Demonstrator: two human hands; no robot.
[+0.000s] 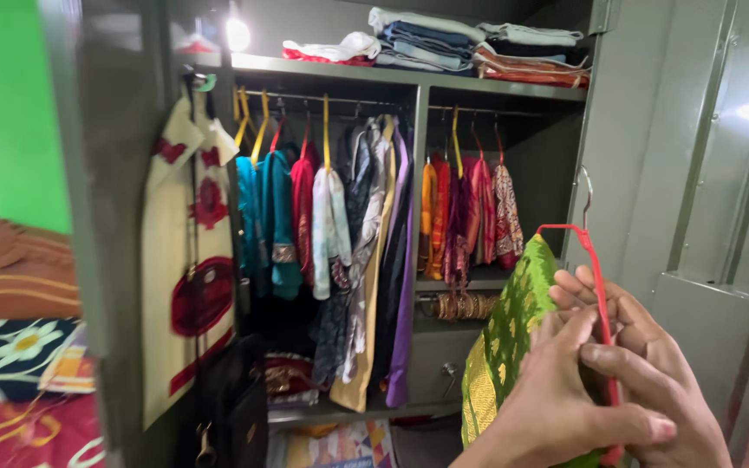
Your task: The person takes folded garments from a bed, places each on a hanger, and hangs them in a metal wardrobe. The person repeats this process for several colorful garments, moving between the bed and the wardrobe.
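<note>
The left hand point(556, 394), low at the near right of the view, has its thumb and fingers pressed together on the sloping arm of a red hanger point(598, 290). The right hand point(648, 364) lies just behind it, fingers curled about the same arm and the cloth beneath; its grip is closed, though the palm side is hidden. The hanger has a metal hook at its top, free of any rail, and carries a green garment point(506, 347) with a gold woven pattern, draped over its left shoulder and hanging down to the bottom edge of the view.

Beyond stands an open grey metal wardrobe point(635, 173). Its hanging rail point(322, 98) holds a close row of garments on yellow and red hangers, to the left of a central divider; a shorter row hangs to the right. Folded cloths point(478, 48) are stacked on the top shelf. A cream garment with red motifs point(188, 251) hangs on the left door.

Judgement: the step in hand is seating the green garment on its hanger. The next move would call for lifting the hook to rail height and finding a gap in the crowded row.
</note>
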